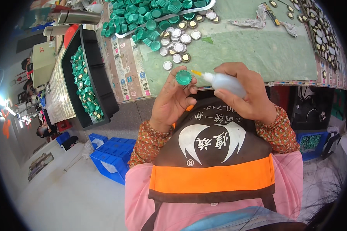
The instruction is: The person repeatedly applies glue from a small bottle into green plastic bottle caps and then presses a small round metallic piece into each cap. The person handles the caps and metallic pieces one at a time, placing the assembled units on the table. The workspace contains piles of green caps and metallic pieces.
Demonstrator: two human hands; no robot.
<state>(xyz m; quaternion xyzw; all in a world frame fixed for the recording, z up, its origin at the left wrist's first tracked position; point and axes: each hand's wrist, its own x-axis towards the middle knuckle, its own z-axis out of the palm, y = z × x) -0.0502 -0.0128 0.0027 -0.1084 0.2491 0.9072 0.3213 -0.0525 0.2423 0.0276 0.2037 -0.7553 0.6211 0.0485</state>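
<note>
Between the thumb and fingers of my left hand, a green fluted cap is held up with its hollow side in view. My right hand is wrapped round a whitish squeeze bottle. The bottle lies tilted, and its thin yellow nozzle points at the cap from close by on the right. Whether the tip touches the cap, I cannot tell. Just beyond my left hand, a loose group of bottle caps with white insides lies on the green mat.
A metal tray heaped with green caps stands at the back. At left, a black crate holds more green caps with pale centres. Many dark-rimmed caps fill the far right. Crumpled paper lies at the back; blue crates stand below.
</note>
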